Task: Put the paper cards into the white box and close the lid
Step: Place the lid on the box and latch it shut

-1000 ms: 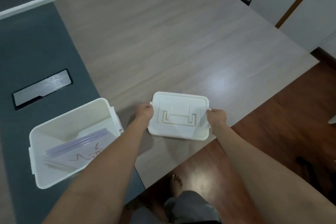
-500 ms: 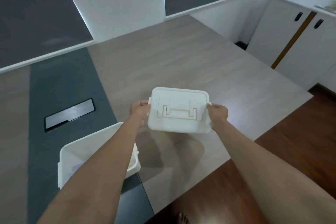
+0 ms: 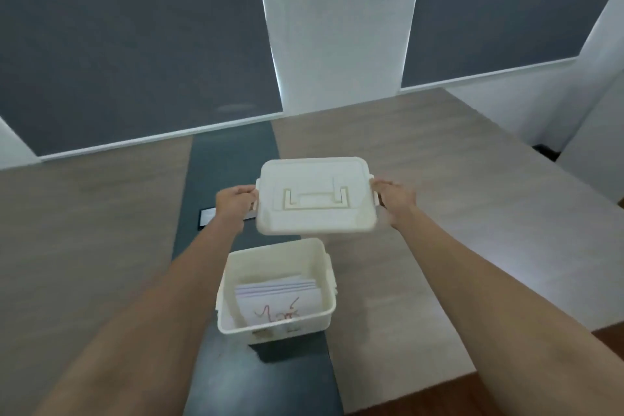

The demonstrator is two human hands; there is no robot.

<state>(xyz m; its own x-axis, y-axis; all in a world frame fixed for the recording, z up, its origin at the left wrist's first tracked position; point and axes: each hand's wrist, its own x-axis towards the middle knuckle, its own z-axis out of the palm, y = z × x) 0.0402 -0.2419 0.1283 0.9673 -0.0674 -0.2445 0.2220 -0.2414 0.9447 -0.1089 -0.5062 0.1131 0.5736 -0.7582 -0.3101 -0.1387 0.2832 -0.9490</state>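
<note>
The white box (image 3: 277,294) sits open on the dark strip (image 3: 229,159) down the middle of the wooden table (image 3: 439,206), a stack of paper cards (image 3: 278,300) lying flat inside with red scribbles on the top one. Its lid (image 3: 315,199) is held in the air just beyond the box's far rim, the left hand (image 3: 234,203) gripping one short end and the right hand (image 3: 395,201) the other. Bare tabletop lies open on both sides.

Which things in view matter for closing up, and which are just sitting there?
Job:
white lid, held in the left hand and right hand
open white box
paper cards inside it

Just there:
silver plate in the dark strip of the table
</note>
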